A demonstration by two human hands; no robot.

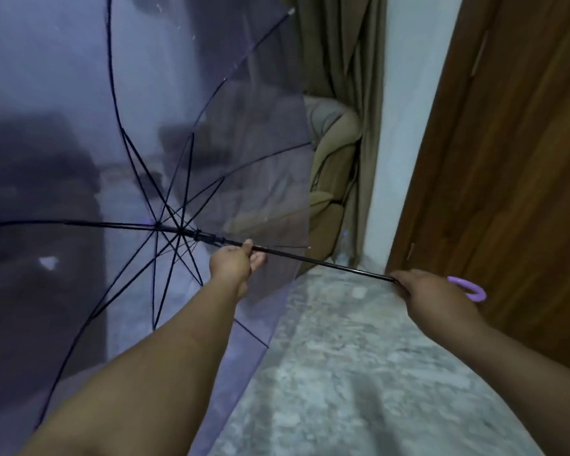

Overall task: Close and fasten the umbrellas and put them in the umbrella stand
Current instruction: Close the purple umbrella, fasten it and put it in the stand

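An open umbrella with a see-through purple canopy (79, 126) and black ribs fills the left half of the view, held sideways. Its black shaft (326, 263) runs from the hub down to the right. My left hand (234, 264) grips the shaft just below the black runner (208, 237). My right hand (431, 294) is closed around the shaft's lower end, where the curved purple handle (471, 287) sticks out past my fingers. No umbrella stand is in view.
A brown wooden door (507, 159) stands close on the right, next to a white wall strip (405, 126). Olive curtains (339, 77) hang behind the umbrella's edge. The floor (359, 373) is grey speckled stone. Dark shapes show blurred through the canopy.
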